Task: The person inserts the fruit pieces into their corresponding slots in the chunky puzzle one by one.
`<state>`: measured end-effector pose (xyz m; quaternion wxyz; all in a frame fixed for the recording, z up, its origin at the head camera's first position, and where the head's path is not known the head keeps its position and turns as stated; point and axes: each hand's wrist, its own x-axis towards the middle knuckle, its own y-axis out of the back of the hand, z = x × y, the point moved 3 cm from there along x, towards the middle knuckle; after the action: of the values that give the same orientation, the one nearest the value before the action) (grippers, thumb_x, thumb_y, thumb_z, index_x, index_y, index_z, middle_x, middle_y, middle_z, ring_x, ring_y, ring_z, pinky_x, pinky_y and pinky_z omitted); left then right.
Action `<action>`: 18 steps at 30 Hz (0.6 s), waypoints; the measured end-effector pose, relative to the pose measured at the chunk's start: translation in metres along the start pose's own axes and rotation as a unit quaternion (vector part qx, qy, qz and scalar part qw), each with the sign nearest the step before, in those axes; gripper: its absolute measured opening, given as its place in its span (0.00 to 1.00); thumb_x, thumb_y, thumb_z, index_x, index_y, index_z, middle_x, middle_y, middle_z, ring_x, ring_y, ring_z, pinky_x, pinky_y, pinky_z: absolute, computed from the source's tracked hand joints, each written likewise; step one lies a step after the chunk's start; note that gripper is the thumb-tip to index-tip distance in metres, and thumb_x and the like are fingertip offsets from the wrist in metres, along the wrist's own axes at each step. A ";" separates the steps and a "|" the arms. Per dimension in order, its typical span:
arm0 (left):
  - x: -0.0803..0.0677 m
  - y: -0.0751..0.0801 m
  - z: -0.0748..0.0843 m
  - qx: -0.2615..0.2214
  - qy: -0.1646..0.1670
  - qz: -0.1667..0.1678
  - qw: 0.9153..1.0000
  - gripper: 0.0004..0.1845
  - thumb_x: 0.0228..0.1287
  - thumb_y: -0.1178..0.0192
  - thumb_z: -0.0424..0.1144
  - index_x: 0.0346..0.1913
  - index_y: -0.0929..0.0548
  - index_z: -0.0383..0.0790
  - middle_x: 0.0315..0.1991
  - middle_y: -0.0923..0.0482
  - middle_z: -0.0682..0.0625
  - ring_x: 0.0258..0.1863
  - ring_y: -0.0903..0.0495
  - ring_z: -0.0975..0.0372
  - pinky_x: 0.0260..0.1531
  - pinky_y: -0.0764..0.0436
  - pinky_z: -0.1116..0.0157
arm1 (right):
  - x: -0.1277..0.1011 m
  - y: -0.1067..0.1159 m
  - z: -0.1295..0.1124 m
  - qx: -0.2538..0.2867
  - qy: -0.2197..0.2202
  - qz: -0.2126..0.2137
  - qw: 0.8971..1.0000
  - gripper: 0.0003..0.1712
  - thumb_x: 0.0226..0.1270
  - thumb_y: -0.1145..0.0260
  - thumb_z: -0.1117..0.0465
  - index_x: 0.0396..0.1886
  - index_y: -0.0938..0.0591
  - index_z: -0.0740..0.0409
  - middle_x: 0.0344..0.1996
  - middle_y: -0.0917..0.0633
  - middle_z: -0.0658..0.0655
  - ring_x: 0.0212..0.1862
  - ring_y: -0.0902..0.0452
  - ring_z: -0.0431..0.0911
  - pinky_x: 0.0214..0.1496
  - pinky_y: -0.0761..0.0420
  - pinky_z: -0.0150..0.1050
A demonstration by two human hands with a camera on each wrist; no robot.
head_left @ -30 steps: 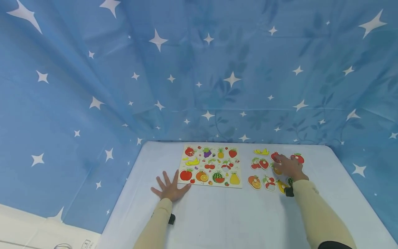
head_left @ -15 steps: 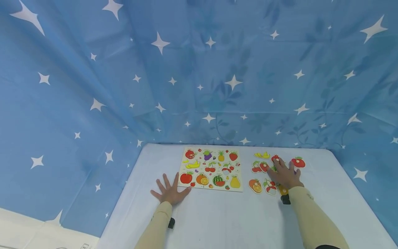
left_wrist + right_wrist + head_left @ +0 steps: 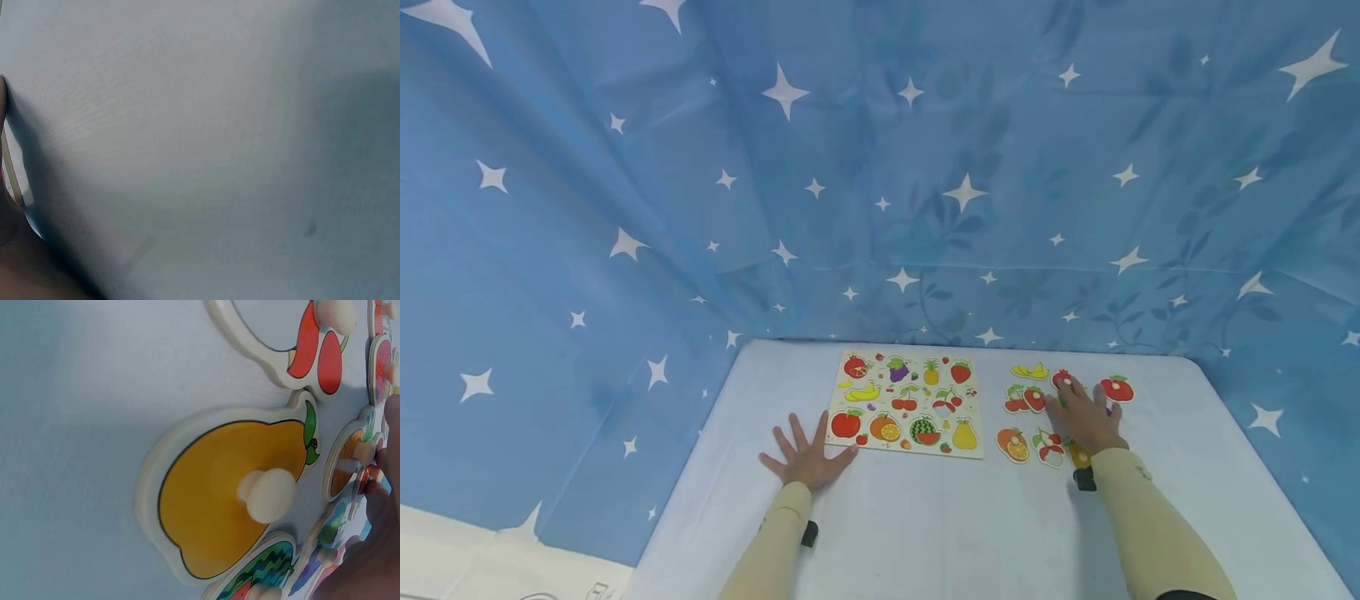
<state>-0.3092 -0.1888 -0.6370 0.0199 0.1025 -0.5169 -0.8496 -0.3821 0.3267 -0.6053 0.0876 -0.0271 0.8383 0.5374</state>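
My left hand (image 3: 807,461) rests on the white table with its fingers spread, thumb by the lower left corner of the fruit puzzle board (image 3: 904,427). My right hand (image 3: 1086,419) is over a group of knobbed fruit pieces, fingers apart, fingertips close to the pomegranate piece (image 3: 1062,378). It covers several pieces in the head view. In the right wrist view, the pear piece (image 3: 215,500), watermelon piece (image 3: 265,565) and pineapple piece (image 3: 345,459) lie beside the hand, their round knobs facing up. The left wrist view shows mostly tabletop and an edge of the hand.
Around the right hand lie the banana piece (image 3: 1030,372), cherry piece (image 3: 1016,398), strawberry piece (image 3: 1035,400), orange piece (image 3: 1013,446), lychee-like piece (image 3: 1048,448) and apple piece (image 3: 1117,388). A blue star-patterned curtain (image 3: 880,233) hangs behind the table (image 3: 925,525).
My right hand has shifted left and slightly toward me over the pieces, hiding the watermelon and pineapple pieces in the head view; its fingers are spread. The left hand stays put.
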 end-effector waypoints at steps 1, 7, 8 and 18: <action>0.000 0.001 0.001 0.001 0.001 -0.002 1.000 0.55 0.63 0.37 0.71 0.87 0.44 0.52 0.86 0.73 0.31 0.80 0.76 0.27 0.63 0.79 0.20 | 0.000 0.000 0.000 0.000 0.001 0.003 1.000 0.48 0.83 0.44 0.36 0.85 0.42 0.65 0.81 0.48 0.77 0.78 0.71 0.82 0.70 0.68 0.84; -0.005 0.008 0.006 -0.009 0.003 -0.011 1.000 0.54 0.64 0.37 0.69 0.87 0.44 0.51 0.86 0.73 0.30 0.80 0.77 0.27 0.64 0.79 0.21 | -0.002 0.001 0.000 -0.011 0.017 0.033 0.999 0.41 0.85 0.43 0.43 0.82 0.37 0.65 0.79 0.41 0.77 0.79 0.64 0.80 0.71 0.62 0.85; -0.006 0.009 0.006 -0.012 0.003 -0.011 1.000 0.54 0.64 0.36 0.69 0.87 0.44 0.51 0.86 0.73 0.30 0.80 0.76 0.27 0.64 0.79 0.21 | -0.003 0.002 -0.001 -0.017 0.020 0.040 0.999 0.40 0.85 0.43 0.44 0.82 0.36 0.66 0.79 0.40 0.77 0.79 0.62 0.80 0.71 0.60 0.85; 0.004 -0.002 -0.005 -0.005 -0.011 0.006 1.000 0.57 0.61 0.40 0.78 0.87 0.45 0.55 0.86 0.73 0.31 0.80 0.75 0.27 0.63 0.76 0.19 | -0.013 0.010 -0.013 0.019 0.015 0.136 0.990 0.30 0.85 0.39 0.49 0.74 0.23 0.65 0.65 0.19 0.73 0.71 0.41 0.76 0.66 0.42 0.79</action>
<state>-0.3122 -0.1928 -0.6420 0.0194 0.0901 -0.5137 -0.8530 -0.3725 0.3183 -0.5888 0.0011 0.0808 0.8454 0.5279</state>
